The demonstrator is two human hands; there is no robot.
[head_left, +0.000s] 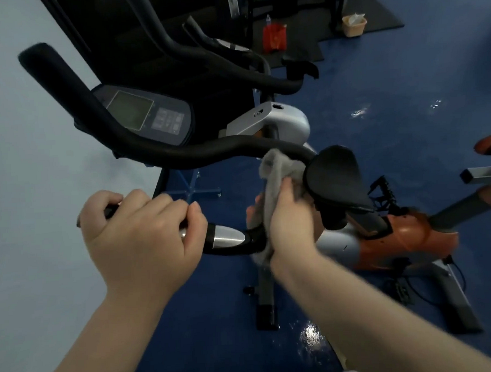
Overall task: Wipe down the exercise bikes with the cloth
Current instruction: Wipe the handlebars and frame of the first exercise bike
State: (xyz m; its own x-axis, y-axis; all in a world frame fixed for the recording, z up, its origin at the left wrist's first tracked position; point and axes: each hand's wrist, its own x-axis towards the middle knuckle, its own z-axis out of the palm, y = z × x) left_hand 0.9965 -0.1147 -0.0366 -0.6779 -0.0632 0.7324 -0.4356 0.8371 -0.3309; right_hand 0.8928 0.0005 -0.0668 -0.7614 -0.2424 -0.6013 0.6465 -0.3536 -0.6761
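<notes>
Right hand (289,220) first: fingers curled round the grey cloth (277,170), bunching it against the curved lower stretch of the handlebar (228,151). Slightly blurred, so probably mid-stroke. Cloth draped upward from the fist to the upper bar, touching it just beside the black saddle (335,176). Soft, limp, light stuff by the look: folds freely, hangs in loose creases, no fear of breakage. Best gathered in the palm as here, wrapped round the tube so the fabric hugs the curve.

Left hand (139,235) clamped on the near grip, knuckles up, beside the chrome sensor plate (227,237). Likely steadying the frame.

Outward now: exercise bike (396,241), orange and silver body, rigid and heavy, planted on the blue floor (404,108). No shifting that; only surfaces to rub. Foam-like bar covering probably grippy; chrome and console (148,115) likely slicker, screen worth a gentler touch. Further bikes and a red bag (274,37) well beyond.
</notes>
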